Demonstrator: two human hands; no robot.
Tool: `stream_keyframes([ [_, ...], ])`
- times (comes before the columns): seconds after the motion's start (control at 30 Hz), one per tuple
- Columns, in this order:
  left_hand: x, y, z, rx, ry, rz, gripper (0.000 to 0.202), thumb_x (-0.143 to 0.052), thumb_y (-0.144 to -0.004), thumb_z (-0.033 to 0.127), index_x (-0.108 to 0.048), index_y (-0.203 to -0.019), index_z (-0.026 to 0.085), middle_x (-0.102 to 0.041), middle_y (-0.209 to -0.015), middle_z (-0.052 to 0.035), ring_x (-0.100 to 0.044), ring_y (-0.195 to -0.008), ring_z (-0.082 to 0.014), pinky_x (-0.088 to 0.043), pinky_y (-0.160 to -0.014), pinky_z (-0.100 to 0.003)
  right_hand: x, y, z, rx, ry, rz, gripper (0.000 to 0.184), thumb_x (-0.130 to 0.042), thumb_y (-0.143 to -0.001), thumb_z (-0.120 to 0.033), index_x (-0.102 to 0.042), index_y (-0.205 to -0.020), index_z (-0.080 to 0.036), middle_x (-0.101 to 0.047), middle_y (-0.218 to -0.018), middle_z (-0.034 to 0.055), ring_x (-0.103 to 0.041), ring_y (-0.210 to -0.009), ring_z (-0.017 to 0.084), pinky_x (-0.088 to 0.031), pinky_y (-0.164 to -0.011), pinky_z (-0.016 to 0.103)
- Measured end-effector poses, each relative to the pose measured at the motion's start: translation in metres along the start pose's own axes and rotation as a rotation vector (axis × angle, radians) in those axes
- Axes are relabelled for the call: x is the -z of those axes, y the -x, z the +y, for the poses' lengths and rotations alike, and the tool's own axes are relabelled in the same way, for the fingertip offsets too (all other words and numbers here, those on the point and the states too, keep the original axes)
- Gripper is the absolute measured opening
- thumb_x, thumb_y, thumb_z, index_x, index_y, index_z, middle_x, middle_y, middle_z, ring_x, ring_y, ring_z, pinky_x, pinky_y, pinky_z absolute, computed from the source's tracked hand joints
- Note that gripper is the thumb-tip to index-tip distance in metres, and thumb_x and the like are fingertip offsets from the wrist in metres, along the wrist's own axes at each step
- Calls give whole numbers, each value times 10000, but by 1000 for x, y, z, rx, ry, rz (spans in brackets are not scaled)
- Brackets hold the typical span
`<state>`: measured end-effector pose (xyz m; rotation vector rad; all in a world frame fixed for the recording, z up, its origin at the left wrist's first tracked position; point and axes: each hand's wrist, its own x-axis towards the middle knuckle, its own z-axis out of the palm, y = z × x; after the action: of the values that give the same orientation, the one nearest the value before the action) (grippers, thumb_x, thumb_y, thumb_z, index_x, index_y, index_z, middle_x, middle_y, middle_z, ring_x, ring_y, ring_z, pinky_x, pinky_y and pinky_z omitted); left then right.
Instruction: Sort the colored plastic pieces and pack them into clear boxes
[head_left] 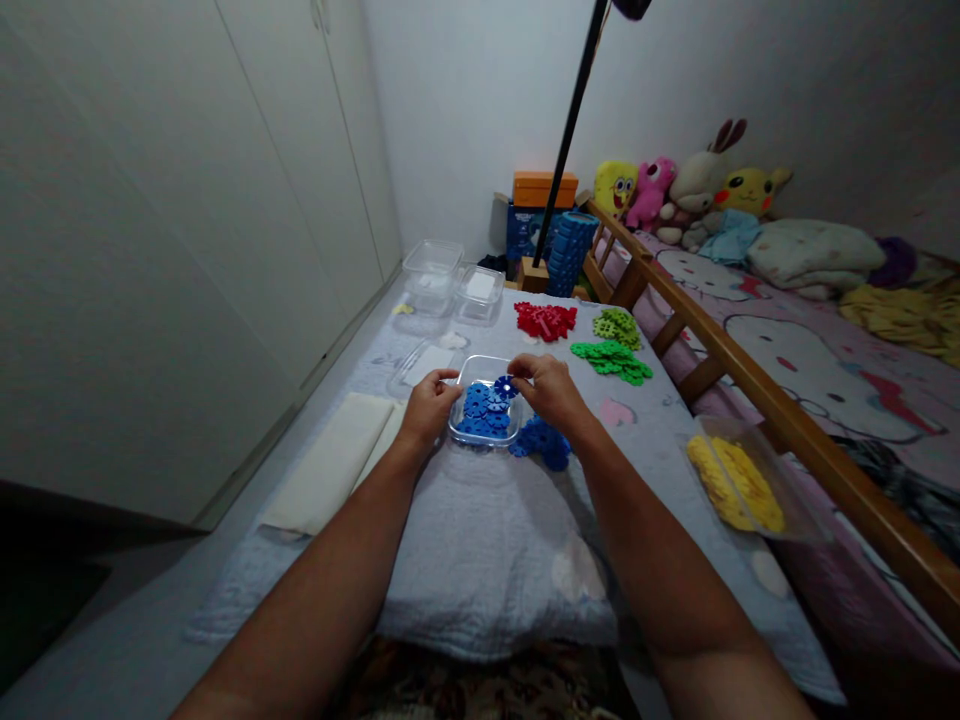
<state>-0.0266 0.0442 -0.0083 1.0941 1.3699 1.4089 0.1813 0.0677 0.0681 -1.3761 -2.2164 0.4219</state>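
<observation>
A clear plastic container [459, 437] stands on the cloth-covered table with several blue snowflake discs [480, 402] lying inside it. My left hand [430, 408] grips the container's left rim between thumb and fingers. Over its right side, my right hand [546, 385] pinches a dark blue snowflake disc [505, 387]. More loose blue discs [544, 444] are piled on the cloth just right of the container, below my right wrist.
Red pieces [545, 321], green discs [613, 362] and lime discs [616, 327] lie in piles beyond. Clear containers [433, 270] stand at the back left. A folded cream cloth [330, 465] lies left; a box of yellow pieces [735, 484] sits right, beside the wooden bed rail [720, 355].
</observation>
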Motion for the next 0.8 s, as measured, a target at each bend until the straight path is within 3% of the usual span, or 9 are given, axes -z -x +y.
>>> stream_keyframes([
  [0.13,0,-1,-1,-1,-2,-4,427,-722,-675,378,-676,-1033,150,-472,-583,72,-428,-511,-101,-314,-506,-221,-16,-8,-12,-15,238,-113,240,-610,-894,-153,-737,-1077,-242,-767,-975,70,-580,-1009,258,-308,-915,392],
  [0.3,0,-2,-2,14,4,-5,438,-730,-656,378,-682,-1031,156,-489,-590,68,-433,-507,-102,-318,-507,-221,-22,-8,-12,7,387,-204,236,-572,-921,-166,-770,-1029,-239,-753,-984,119,-552,-1010,282,-275,-865,400],
  [0.4,0,-2,-2,19,5,-3,448,-734,-651,383,-684,-1036,158,-492,-587,66,-443,-514,-107,-326,-510,-222,-21,-7,-11,15,398,-187,219,-592,-909,-164,-776,-1001,-238,-761,-981,124,-537,-1009,287,-283,-854,401],
  [0.63,-1,-1,-1,26,10,8,434,-728,-659,379,-685,-1030,159,-504,-605,59,-463,-529,-110,-337,-511,-223,13,7,20,-60,261,-13,197,-624,-900,-185,-745,-1052,-216,-745,-1087,99,-580,-1024,265,-376,-894,379],
  [0.8,-1,1,2,10,-9,3,436,-712,-666,364,-680,-1044,150,-501,-605,63,-451,-518,-105,-334,-504,-225,46,35,65,-143,166,-133,182,-676,-838,-167,-733,-1010,-191,-731,-1017,81,-639,-903,203,-443,-816,297],
])
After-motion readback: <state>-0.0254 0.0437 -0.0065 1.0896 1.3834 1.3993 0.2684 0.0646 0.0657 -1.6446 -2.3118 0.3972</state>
